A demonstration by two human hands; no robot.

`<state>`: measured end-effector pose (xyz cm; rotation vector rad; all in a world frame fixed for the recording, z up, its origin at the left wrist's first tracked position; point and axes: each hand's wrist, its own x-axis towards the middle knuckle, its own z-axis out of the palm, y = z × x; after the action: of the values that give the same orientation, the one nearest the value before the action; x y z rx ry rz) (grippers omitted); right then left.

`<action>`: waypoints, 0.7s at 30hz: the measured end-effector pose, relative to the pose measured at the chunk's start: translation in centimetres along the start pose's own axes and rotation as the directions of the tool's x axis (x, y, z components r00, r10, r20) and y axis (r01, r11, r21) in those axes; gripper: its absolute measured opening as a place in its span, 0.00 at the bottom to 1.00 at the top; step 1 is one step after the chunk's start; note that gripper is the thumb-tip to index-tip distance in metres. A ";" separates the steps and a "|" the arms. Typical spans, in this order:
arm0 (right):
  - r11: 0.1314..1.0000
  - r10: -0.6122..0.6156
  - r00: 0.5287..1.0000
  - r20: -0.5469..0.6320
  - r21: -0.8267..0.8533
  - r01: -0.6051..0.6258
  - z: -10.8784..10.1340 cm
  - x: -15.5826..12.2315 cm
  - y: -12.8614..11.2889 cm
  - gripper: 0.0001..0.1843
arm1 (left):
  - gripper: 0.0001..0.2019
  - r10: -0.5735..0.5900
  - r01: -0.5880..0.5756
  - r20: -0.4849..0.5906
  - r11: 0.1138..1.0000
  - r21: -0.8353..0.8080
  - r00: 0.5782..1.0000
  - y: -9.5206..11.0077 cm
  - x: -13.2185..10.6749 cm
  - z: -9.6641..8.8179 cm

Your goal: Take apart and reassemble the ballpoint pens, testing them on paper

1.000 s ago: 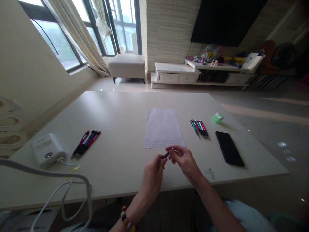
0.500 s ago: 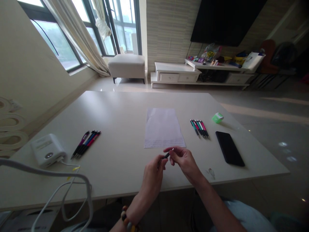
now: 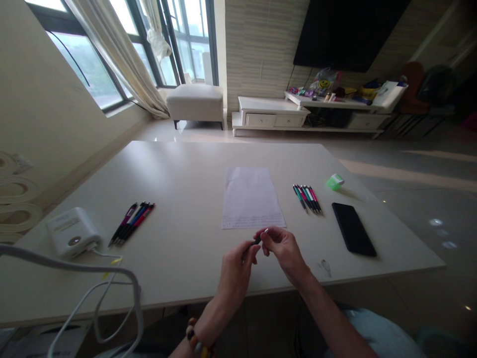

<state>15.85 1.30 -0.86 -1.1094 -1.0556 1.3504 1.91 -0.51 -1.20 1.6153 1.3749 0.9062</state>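
Between my two hands is a pen (image 3: pixel 256 241) with a dark grip and a shiny metal tip. My left hand (image 3: pixel 235 266) is closed around its dark body. The fingers of my right hand (image 3: pixel 280 247) pinch the tip end; most of the pen is hidden by the fingers. Just beyond the hands lies a white sheet of paper (image 3: pixel 251 194) with lines of small writing along its near edge. To the right of the paper, several pens (image 3: pixel 307 199) with green, red and white barrels lie side by side. Another bunch of pens (image 3: pixel 132 223) rests at the left.
A black phone (image 3: pixel 354 229) and a green translucent box (image 3: pixel 335 182) sit on the right of the white table (image 3: pixel 179 179). Small clear bits (image 3: pixel 325 267) lie near the front edge. At the left stand a white device (image 3: pixel 74 231) and its looping cable (image 3: pixel 128 278).
Both hands stay in almost the same place, still on the pen. The whole view has shifted very slightly; nothing on the table has moved.
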 end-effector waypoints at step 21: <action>0.958 -0.165 0.986 0.006 -0.235 0.162 1.8 -1.5 0.7 0.11 | 0.21 -0.341 0.412 0.260 0.520 -0.748 0.903 -0.4 1.4 -0.3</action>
<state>14.01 -0.31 -1.12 -1.1732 -1.2927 1.1055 1.69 0.91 -1.45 0.6071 0.9645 0.9647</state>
